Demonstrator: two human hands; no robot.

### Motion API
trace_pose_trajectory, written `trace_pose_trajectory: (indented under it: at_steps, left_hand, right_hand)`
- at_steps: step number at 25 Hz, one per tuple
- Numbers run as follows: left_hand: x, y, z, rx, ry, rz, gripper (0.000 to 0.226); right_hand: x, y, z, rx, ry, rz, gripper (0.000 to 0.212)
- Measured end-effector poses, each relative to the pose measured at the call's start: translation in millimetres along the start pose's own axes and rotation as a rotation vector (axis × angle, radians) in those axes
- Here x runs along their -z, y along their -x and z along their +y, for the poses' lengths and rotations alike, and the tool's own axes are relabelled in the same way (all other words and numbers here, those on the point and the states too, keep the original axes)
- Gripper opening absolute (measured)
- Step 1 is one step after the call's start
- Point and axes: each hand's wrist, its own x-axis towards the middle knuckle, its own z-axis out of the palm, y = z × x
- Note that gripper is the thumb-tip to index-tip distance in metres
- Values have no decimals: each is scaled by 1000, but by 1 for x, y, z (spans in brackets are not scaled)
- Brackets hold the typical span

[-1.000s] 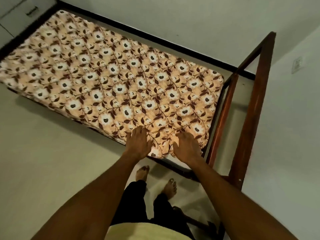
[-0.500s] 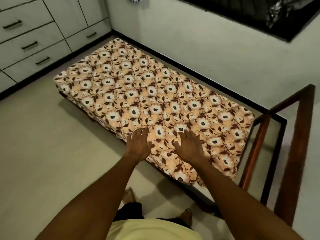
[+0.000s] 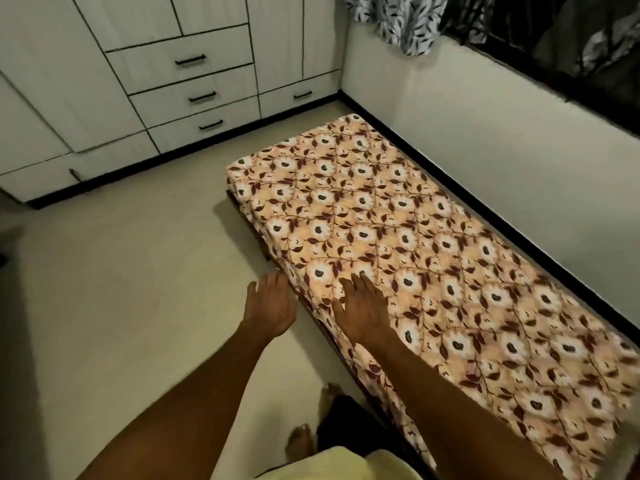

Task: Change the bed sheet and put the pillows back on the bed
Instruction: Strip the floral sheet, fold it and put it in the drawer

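The bed sheet [image 3: 408, 258] covers the whole bed; the right hand [image 3: 363, 311] lies flat, fingers spread, at its near edge, the left hand [image 3: 272, 304] open beside it, so smoothing should press outward toward the corners

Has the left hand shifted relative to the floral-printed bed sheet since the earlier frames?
Yes. The left hand has slid off the orange floral bed sheet, past its near edge, and hovers over the floor.
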Motion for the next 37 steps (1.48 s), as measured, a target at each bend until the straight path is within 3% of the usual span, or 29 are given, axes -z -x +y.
trace_pose_trajectory:
  at_steps: [10,15,20,25,30,37]
  left_hand:
    - [45,-149,-138,163,18,16,56]
    - [79,-236,-209,243,61,99,50]
    - [105,-316,-291,310,78,41,53]
    - [126,-423,-398,274,47,-12,58]
    - [167,-521,-478,118,-45,-74,59]
    - [187,-674,-510,-86,-105,-185,58]
  right_hand:
    - [19,-218,-120,171,9,-73,61]
    - [41,-327,-175,256,61,-137,64]
    - [45,-436,-239,271,89,-124,63]
    - [37,-545,-318,194,72,-129,66]
    - [48,-630,-392,82,29,-122,61]
    - [60,-740,-419,-85,-60,-148,63]
